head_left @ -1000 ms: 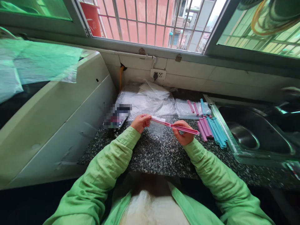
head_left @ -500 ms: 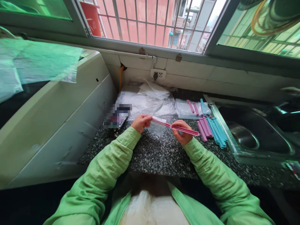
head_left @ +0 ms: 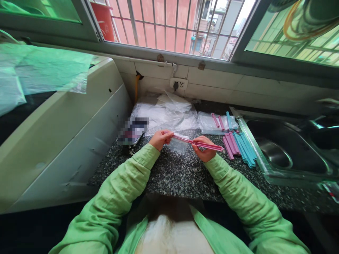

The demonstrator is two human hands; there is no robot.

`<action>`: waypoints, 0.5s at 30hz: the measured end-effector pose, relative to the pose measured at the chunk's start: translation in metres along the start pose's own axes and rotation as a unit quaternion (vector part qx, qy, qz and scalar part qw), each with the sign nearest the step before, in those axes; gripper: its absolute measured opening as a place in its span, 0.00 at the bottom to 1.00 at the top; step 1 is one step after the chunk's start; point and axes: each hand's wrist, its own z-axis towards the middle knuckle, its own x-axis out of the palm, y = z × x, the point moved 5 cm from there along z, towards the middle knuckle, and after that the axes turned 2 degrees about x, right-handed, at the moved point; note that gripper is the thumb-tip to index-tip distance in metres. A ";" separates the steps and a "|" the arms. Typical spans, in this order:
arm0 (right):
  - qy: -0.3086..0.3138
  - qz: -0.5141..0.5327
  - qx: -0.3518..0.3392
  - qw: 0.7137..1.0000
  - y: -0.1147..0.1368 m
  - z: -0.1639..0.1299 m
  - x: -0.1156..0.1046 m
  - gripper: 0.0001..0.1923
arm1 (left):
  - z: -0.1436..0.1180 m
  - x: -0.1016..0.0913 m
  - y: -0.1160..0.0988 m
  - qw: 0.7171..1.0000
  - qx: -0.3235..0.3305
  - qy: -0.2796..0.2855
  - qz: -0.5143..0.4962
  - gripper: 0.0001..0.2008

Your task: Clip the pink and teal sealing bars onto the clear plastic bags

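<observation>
Speckled dark stone forms the countertop [head_left: 172, 176] that fills the middle of the frame, running back to a white tiled wall with a socket [head_left: 178, 84] and a barred window above it. At centre we hold a long pink sealing clip [head_left: 197, 143] level over the counter, slanting slightly down toward the right. Our left hand [head_left: 160, 138] pinches the clip's left end, fingers curled closed around it. Our right hand [head_left: 203, 151] grips the clip further along from below, thumb on top and fingers wrapped shut, while the clip's right end juts free past it. A small clear plastic bag [head_left: 178, 144] hangs from the clip between the two hands, its top edge caught in the clip; we cannot tell how far the clip is pressed shut over it.

Just right of our right hand, a loose heap of pink and blue clips [head_left: 239, 144] lies on the counter against the rim of a steel sink [head_left: 288, 155]. Behind that heap, a clear bag holding clips [head_left: 217, 122] lies flat. Crumpled clear bags [head_left: 166, 111] pile up at centre back, with a blurred dark object [head_left: 132, 131] to their left. A white appliance [head_left: 66, 134] takes up the left of the frame.
</observation>
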 end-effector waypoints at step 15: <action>-0.011 -0.031 -0.015 0.999 -0.005 -0.004 0.002 0.04 | 0.001 -0.002 0.002 1.000 0.006 -0.018 0.020 0.17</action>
